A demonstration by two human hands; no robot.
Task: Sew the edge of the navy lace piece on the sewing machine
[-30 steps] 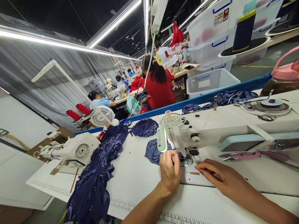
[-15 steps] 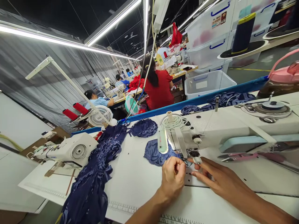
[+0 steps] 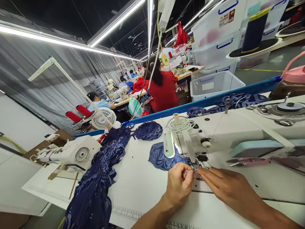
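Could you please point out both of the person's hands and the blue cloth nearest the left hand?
Left hand (image 3: 177, 183), head view: the back of the hand.
Right hand (image 3: 227, 184), head view: the back of the hand.
Blue cloth (image 3: 158, 157), head view: its patterned left part.

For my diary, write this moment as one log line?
left hand: curled, at sewing machine; right hand: extended, beside left; navy fabric: beyond left hand

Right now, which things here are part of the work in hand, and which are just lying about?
Part of the work, it seems:
left hand and right hand, close together
white sewing machine before them
blue patterned cloth near the left hand

Just about, apparently:
white fan
red thread spools
clear open bin
pink-topped jug
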